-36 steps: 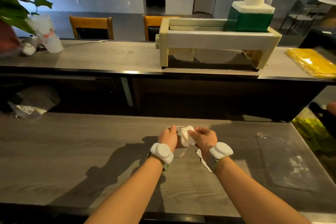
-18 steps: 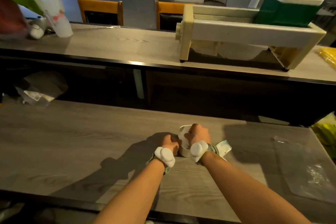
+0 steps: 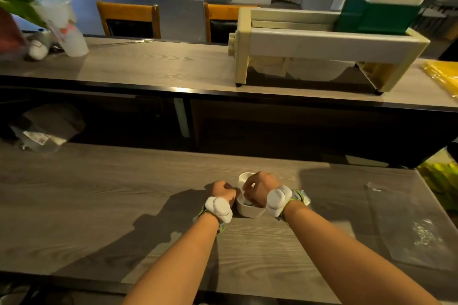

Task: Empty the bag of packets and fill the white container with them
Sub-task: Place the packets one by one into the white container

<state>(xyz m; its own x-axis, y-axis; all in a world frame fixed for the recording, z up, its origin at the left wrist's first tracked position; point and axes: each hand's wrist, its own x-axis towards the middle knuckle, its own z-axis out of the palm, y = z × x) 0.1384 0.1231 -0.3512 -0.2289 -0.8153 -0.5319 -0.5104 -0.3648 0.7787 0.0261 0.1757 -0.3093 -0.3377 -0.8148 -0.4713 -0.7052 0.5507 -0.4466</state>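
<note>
White and small, the container (image 3: 249, 208) sits on the grey wood tabletop (image 3: 99, 205), near its front edge and between the 2 hands. The step in hand looks like the filling: the right hand (image 3: 259, 187) is curled over the container's open top, fingers bent down into it, seemingly pressing packets (image 3: 247, 202) in. Pale shapes show inside, just under the knuckles, but they are too small and shaded to count or to tell whether the fingers still pinch 1. The left hand (image 3: 221, 189) is closed in a loose fist against the container's left wall, apparently steadying it; whether it truly grips the rim I cannot tell, since the thumb side is hidden.

Both wrists wear white pods (image 3: 219, 207) on green straps. Just behind the right wrist a scrap of pale wrapper (image 3: 303, 197) lies on the tabletop, possibly the torn bag. A clear plastic sheet (image 3: 409, 225) lies flat well to the right, apart from everything.

The next move, by my judgement, calls for lifting the right hand clear without dragging packets out, while the left keeps the container from tipping or sliding. Then check for loose packets on the tabletop; I see none. The container is light and small, so a sideways push could skid it easily.
</note>
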